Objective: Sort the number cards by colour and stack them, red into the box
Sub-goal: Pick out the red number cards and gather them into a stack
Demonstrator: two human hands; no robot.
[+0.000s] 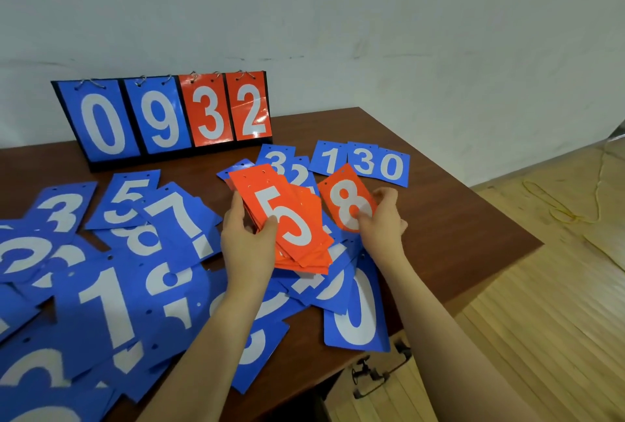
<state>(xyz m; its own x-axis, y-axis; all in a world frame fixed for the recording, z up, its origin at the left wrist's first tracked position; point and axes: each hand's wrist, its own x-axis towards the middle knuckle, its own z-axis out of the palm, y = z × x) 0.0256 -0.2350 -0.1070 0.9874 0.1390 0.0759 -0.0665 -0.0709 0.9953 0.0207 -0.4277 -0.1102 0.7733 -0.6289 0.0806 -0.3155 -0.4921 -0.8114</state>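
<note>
Nearest the camera, loose blue cards (101,306) lie overlapping across the brown table (456,218), and the red stack (297,235) is held just above them, so the stack serves as the landmark here. The left hand (248,239) grips the stack's left edge, thumb curled over the face of the top card, a 5, and fingers underneath; the forearm runs in from the lower centre. The stack is fanned and uneven at its lower end, so the likeliest slip is cards sliding out of the bottom and dropping among the blue ones below, undoing part of the sorting. Just right of the stack, the right hand (382,218) pinches a single red 8 card (348,203) by its lower right corner, fingers curled, the card tilted towards the stack. Laid on askew, it could push the top cards further out of line, and a blue card could be swept up under it unnoticed. Beyond the stack lie more blue cards, and farther back, to its left, stands the flip scoreboard (169,117) reading 0932. No box is in view, so where the reds must go cannot be told.
</note>
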